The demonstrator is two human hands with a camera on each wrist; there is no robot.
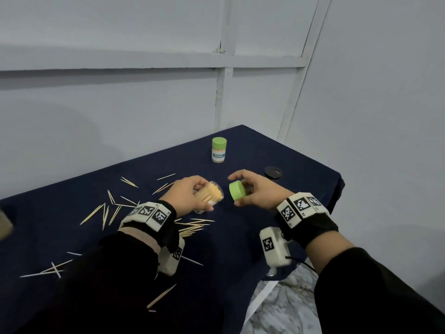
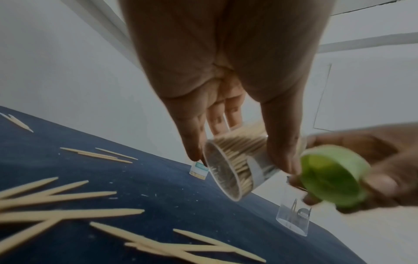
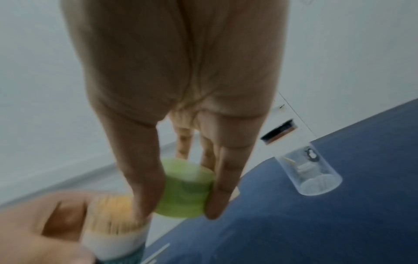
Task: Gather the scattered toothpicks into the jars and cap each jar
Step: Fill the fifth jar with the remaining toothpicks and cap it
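My left hand point(image 1: 204, 195) grips a clear jar point(image 1: 210, 194) packed with toothpicks, lifted off the table and tilted so its open mouth faces right. My right hand point(image 1: 234, 189) pinches a green cap point(image 1: 238, 194) just right of that mouth, a small gap apart. From the left wrist, the jar point(image 2: 228, 171) sits between thumb and fingers, with the cap point(image 2: 334, 175) close by. The right wrist view shows the cap point(image 3: 185, 187) between thumb and fingers. Several loose toothpicks point(image 1: 106, 210) lie scattered on the dark blue cloth point(image 1: 301, 179).
A jar with a green cap point(image 1: 219, 150) stands upright at the back of the table. A clear, nearly empty uncapped jar point(image 3: 309, 171) stands on the cloth near my right hand. A black ring point(image 1: 273, 171) lies at the right; the table's right edge point(image 1: 337, 189) is close.
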